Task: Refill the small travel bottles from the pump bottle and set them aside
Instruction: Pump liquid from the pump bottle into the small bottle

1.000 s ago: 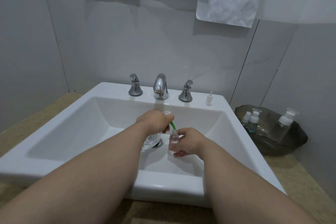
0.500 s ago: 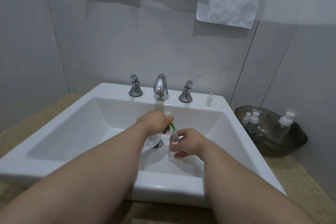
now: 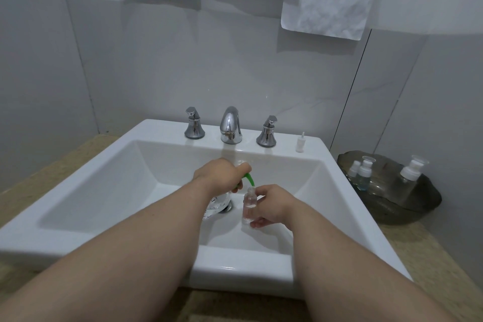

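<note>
Our left hand [image 3: 218, 174] curls round the pump bottle [image 3: 216, 207] — green spout [image 3: 248, 179] just over the travel bottle [image 3: 248, 204] our right hand [image 3: 271, 204] pinches.

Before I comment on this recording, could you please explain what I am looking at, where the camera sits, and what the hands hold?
There is no machine here: a person works with bare hands, and the one camera sits on their head, looking forward and down, so both forearms enter from below. The left hand grips the top of a clear pump bottle with a green spout, over the white sink. The right hand holds a small travel bottle, uncapped, its mouth just under the spout; it looks partly filled with clear liquid. A loose white cap stands on the sink rim, right of the faucet. On the counter, a dark dish holds three more bottles with white tops.
</note>
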The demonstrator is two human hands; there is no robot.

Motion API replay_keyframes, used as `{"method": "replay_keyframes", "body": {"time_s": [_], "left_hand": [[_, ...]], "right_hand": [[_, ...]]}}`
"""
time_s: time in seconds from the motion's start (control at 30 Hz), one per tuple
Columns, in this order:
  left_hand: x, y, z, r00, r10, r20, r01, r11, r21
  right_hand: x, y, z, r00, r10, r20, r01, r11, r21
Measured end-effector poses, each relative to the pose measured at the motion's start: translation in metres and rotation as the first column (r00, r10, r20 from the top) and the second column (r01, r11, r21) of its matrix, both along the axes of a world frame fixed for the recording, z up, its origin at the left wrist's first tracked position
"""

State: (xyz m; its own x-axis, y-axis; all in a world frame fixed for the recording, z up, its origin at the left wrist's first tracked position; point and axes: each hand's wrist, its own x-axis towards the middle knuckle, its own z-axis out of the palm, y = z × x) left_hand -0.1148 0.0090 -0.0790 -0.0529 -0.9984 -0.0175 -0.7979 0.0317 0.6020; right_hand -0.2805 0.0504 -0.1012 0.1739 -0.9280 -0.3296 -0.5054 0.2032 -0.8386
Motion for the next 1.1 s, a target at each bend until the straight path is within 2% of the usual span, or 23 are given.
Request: {"method": "replay_keyframes", "body": {"time_s": [0.67,0.77,0.83,0.97,1.0,1.1], "left_hand": [[-0.001,0.005,0.005,0.999,0.048,-0.015,-0.048,0.999,0.014],[0.004,0.006,0.004,0.992,0.096,-0.088,-0.095,0.995,0.012],[0.01,0.007,0.002,0.966,0.153,-0.207,-0.156,0.988,0.004],[0.022,0.007,-0.004,0.803,0.209,-0.558,-0.245,0.969,0.011],[0.023,0.007,-0.006,0.793,0.22,-0.569,-0.256,0.967,0.017],[0.026,0.001,-0.015,0.847,0.282,-0.451,-0.295,0.955,0.044]], "right_hand": [[-0.001,-0.003,-0.003,0.999,0.02,0.034,-0.02,1.0,-0.007],[-0.001,-0.004,-0.004,1.0,0.011,0.027,-0.011,1.0,-0.013],[-0.002,-0.004,-0.005,1.0,-0.002,0.018,0.003,1.0,-0.03],[-0.003,-0.007,-0.007,0.998,-0.065,-0.015,0.064,0.995,-0.083],[-0.004,-0.008,-0.006,0.996,-0.086,-0.017,0.084,0.992,-0.099],[-0.006,-0.009,-0.005,0.989,-0.146,-0.018,0.142,0.98,-0.138]]}}
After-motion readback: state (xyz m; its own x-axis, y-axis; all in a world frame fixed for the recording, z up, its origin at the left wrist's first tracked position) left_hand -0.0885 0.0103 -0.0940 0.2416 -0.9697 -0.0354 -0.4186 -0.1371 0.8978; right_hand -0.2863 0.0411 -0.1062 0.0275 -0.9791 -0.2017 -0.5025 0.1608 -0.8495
